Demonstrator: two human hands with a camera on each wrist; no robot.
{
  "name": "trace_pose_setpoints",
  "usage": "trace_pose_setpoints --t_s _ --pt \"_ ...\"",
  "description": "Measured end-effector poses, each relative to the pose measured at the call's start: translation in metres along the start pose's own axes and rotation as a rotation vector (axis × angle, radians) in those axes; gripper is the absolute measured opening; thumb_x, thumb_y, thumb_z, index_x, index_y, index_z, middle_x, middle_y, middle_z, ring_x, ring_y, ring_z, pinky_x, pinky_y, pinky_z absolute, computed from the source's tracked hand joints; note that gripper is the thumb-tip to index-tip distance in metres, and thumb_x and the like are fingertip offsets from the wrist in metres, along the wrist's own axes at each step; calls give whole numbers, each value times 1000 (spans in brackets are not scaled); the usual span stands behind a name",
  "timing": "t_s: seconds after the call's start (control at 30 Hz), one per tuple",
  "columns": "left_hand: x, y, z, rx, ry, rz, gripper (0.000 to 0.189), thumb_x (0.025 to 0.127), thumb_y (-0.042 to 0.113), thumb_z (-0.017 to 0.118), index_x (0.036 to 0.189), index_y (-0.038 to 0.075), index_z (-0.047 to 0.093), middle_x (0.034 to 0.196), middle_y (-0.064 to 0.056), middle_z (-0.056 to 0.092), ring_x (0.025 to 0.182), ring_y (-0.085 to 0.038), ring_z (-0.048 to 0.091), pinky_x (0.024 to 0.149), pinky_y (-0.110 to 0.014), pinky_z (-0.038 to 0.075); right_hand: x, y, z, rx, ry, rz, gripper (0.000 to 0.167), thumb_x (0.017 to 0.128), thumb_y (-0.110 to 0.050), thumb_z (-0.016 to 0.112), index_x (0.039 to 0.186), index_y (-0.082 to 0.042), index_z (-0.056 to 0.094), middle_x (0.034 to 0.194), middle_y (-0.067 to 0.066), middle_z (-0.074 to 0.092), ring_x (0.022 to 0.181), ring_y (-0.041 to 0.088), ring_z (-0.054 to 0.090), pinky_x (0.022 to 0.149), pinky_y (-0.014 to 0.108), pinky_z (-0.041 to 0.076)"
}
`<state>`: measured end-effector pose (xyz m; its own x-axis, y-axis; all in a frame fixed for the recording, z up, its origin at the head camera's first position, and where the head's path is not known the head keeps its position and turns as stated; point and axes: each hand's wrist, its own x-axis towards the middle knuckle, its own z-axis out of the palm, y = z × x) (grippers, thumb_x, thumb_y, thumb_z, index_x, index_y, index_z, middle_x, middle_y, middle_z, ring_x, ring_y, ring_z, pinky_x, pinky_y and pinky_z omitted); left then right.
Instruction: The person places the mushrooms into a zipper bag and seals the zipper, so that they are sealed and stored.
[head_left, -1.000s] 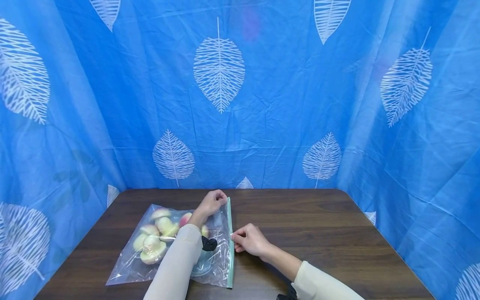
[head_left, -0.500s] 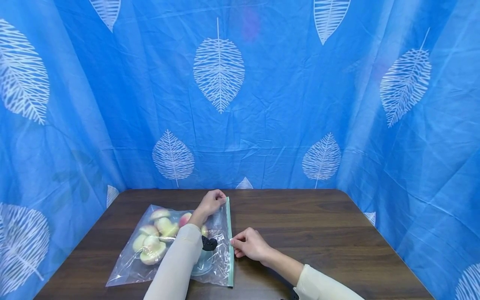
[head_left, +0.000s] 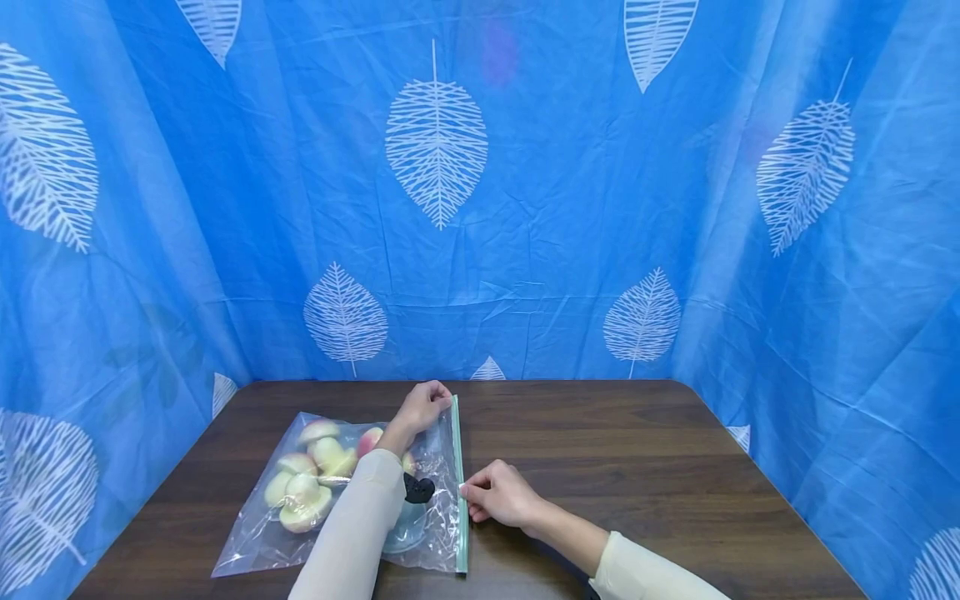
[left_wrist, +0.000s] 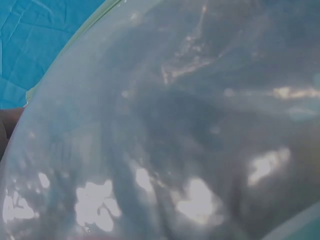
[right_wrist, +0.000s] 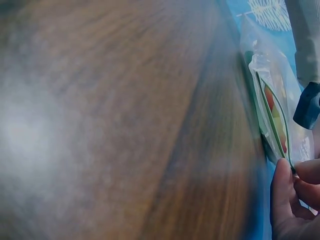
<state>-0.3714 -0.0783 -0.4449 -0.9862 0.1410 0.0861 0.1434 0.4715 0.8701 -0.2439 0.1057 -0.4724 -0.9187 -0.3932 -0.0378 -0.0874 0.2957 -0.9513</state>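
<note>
A clear zip bag (head_left: 251, 537) lies on the table with several pale yellow, red-blushed fruits (head_left: 303, 510) inside, like peaches. A round, clear bluish thing (head_left: 405, 535) shows in the bag below the left wrist. The green zip strip (head_left: 461, 537) runs along the bag's right side. My left hand (head_left: 420, 408) pinches the strip's far end. Around its middle, my right hand (head_left: 504, 493) pinches the strip between thumb and finger. In the right wrist view the strip's two green edges (right_wrist: 272, 117) stand apart above the fingers. Clear film (left_wrist: 150, 125) fills most of the left wrist view.
The brown wooden table (head_left: 637, 475) extends right of the bag. Blue curtains (head_left: 540, 208) with white leaf prints surround it at the back and sides. A black wrist device (head_left: 418, 488) on the left sleeve hangs over the bag.
My right hand has slid slightly along the zip strip toward the near end, still pinching it. The left hand has stayed at the far end, and the bag has hardly moved.
</note>
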Motion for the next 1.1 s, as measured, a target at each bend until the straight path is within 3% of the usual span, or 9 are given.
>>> trace_pose_setpoints --t_s 0.33,0.83,1.1 --pt "1 0 0 -7 9 -14 10 102 4 62 94 5 67 89 -6 60 86 -24 55 76 -35 44 -2 1 3 6 5 2 18 100 -2 65 89 6 76 67 5 64 58 10 61 57 25 58" --pt "5 0 -1 1 12 37 7 100 1 64 93 3 67 85 -6 59 81 -22 54 70 -33 45 -9 3 4 42 -11 31 18 100 -1 65 87 6 75 66 4 63 56 9 59 55 21 55" --pt "5 2 -1 8 2 8 7 100 2 64 94 3 67 85 -6 58 80 -22 54 69 -32 44 -16 1 8 41 -10 53 16 99 0 66 87 5 75 67 4 64 55 8 59 54 21 55"
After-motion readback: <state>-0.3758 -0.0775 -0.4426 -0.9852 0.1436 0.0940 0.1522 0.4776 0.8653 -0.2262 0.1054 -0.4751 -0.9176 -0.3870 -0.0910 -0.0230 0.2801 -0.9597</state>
